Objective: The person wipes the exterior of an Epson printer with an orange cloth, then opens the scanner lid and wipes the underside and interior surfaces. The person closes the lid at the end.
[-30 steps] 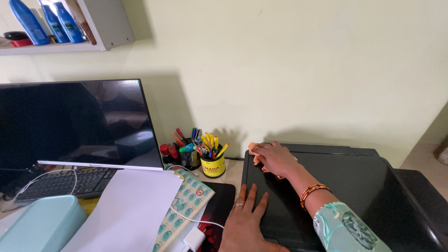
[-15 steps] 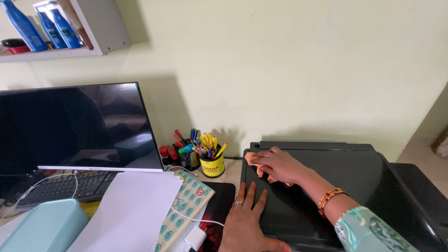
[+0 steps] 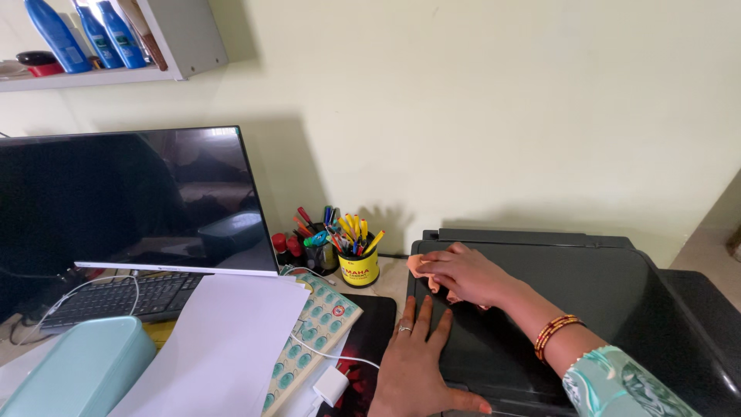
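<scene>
Cloth (image 3: 421, 265), orange and bunched, sits under the fingers of the right hand (image 3: 467, 274), which clasps it and presses it onto the near left corner of the black printer (image 3: 617, 286). Only a small fold pokes out to the left of the knuckles; the rest is covered by the hand. Just below that grip, the left hand (image 3: 417, 363) lies flat with fingers spread on the printer's front left edge, grasping nothing, a ring on one finger.

How much of the wiping is done is hard to judge. The lid to the right of the cloth looks dark and even, with soft reflections, and no dust line or streak can be made out, so wiped and unwiped parts cannot be told apart. The cloth rests at the left corner, and the broad lid beyond it, as well as the back ledge, shows no sign either way.

Left of the cloth stands a yellow pen cup (image 3: 360, 266), and farther left a dark monitor (image 3: 131, 201) above a keyboard (image 3: 116, 297). Below the left hand's wrist side lie a sheet of white paper (image 3: 224, 347) and a white charger (image 3: 333, 384).

The printer's right end and front run out of view, the right forearm (image 3: 556, 336) hides part of the lid, and the left wrist is cut off at the bottom edge.
</scene>
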